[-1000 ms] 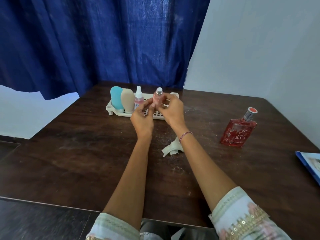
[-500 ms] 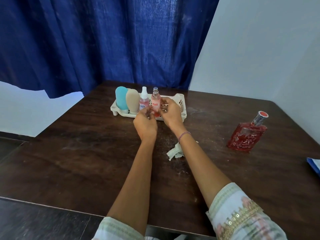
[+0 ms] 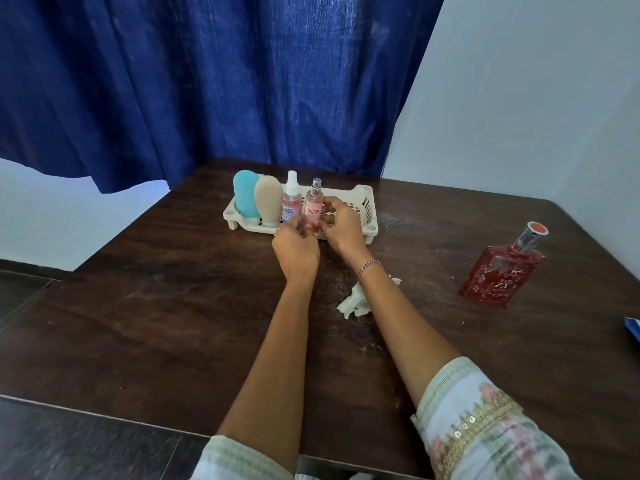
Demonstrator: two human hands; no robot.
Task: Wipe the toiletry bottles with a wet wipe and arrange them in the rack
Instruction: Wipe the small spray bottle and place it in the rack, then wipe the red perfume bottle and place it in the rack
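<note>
A white plastic rack (image 3: 367,201) stands at the far middle of the dark wooden table. In it stand a blue tube (image 3: 244,197), a beige tube (image 3: 268,201), a white-capped pink spray bottle (image 3: 291,201) and a small pink spray bottle (image 3: 314,202) with a silver cap. That last bottle stands upright in the rack. My left hand (image 3: 296,249) pinches it low at the front and my right hand (image 3: 343,226) grips its right side. A crumpled wet wipe (image 3: 353,303) lies on the table under my right forearm. A red perfume bottle (image 3: 502,271) stands at the right.
A blue curtain (image 3: 242,81) hangs behind the table and a white wall (image 3: 536,98) runs along its right side. The corner of a blue book (image 3: 632,328) pokes in at the right edge. White dust marks the tabletop (image 3: 156,323) near the wipe.
Both hands lowered the small pink spray bottle from above the rack into it, beside the white-capped bottle. The camera view shifted slightly left.
</note>
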